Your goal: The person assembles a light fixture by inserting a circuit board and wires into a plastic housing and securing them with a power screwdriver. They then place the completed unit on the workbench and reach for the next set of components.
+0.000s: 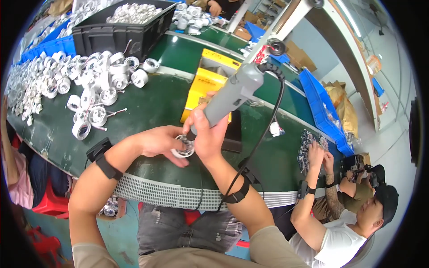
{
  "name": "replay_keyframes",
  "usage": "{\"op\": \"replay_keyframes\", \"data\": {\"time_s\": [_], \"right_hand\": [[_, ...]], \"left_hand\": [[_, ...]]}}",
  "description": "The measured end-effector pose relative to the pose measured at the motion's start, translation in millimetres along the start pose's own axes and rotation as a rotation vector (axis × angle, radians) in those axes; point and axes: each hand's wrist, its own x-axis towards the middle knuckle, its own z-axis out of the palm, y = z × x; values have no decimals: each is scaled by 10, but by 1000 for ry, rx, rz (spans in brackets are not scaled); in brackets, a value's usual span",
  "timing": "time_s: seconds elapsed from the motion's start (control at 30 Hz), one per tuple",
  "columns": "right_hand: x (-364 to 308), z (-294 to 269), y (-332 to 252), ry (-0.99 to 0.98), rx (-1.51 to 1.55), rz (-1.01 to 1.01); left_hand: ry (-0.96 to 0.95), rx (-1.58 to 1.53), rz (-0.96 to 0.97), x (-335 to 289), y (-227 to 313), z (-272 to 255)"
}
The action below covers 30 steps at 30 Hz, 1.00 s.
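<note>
The left hand grips a small round white plastic fitting on the green table. The right hand is closed around a grey corded electric screwdriver, tip down on it.

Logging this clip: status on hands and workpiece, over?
Left hand steadying the round white part on the green table. Right hand gripping grey power screwdriver, tip down on part. Nothing obstructing.

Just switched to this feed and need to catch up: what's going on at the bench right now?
A person at a green workbench holds a small round white part with the left hand and presses the tip of a grey corded electric screwdriver, gripped in the right hand, down into it. A heap of similar white parts lies at the left, a black crate behind it, and a yellow box just beyond the hands. A co-worker's hands sort small pieces at the right.
</note>
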Motion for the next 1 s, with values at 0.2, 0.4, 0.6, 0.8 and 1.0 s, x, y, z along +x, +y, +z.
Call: {"op": "replay_keyframes", "data": {"time_s": [0.2, 0.4, 0.6, 0.8, 1.0], "right_hand": [[140, -598, -83, -147, 121, 4], [166, -1921, -370, 625, -928, 87], [-229, -2762, -382, 442, -1778, 236], [-135, -1937, -516, 259, -1485, -246], [-451, -894, -486, -195, -895, -284]], "left_hand": [[851, 675, 314, -409, 217, -346], [1536, 1078, 607, -423, 248, -518], [972, 1008, 660, -250, 173, -167], [294, 450, 331, -126, 7, -10], [30, 368, 478, -2, -128, 309]]}}
